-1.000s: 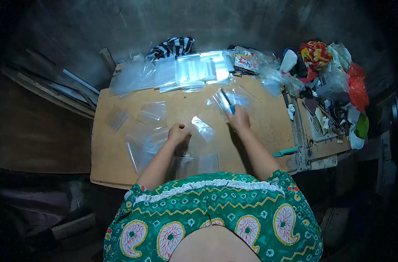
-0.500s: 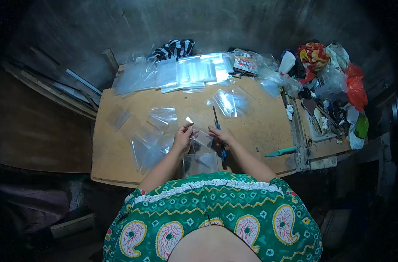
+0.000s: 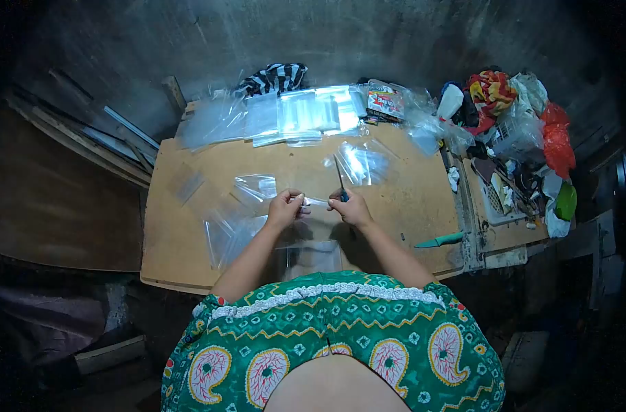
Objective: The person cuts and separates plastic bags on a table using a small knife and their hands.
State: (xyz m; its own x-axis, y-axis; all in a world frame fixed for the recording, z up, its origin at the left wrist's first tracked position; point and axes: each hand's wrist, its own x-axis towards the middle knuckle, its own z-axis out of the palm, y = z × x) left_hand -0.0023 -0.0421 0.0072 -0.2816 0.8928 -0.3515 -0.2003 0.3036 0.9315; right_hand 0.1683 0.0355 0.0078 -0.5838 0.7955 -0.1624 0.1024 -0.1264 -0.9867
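My left hand (image 3: 287,208) is closed, pinching one end of a clear plastic film (image 3: 317,202) stretched across to the other hand. My right hand (image 3: 353,208) is closed around a slim tool (image 3: 340,177) with a thin dark blade and a blue handle. The blade points away from me, and most of the handle is hidden by the hand. The right fingertips touch the film's other end. Below my hands, near the table's front edge, lies a clear plastic sheet (image 3: 313,257). More loose clear sheets (image 3: 224,237) lie beside my left forearm.
Stacks of clear plastic sleeves (image 3: 299,113) line the back of the table (image 3: 182,254). Small clear pieces (image 3: 257,185) and a shiny pile (image 3: 364,163) lie further in. A green knife (image 3: 440,240) rests at right, near a cluttered tray (image 3: 498,213) and a red bag (image 3: 559,141).
Both hands have moved slightly away from me, and the film between them is now drawn tighter. The tool's handle has become mostly hidden behind the right hand.
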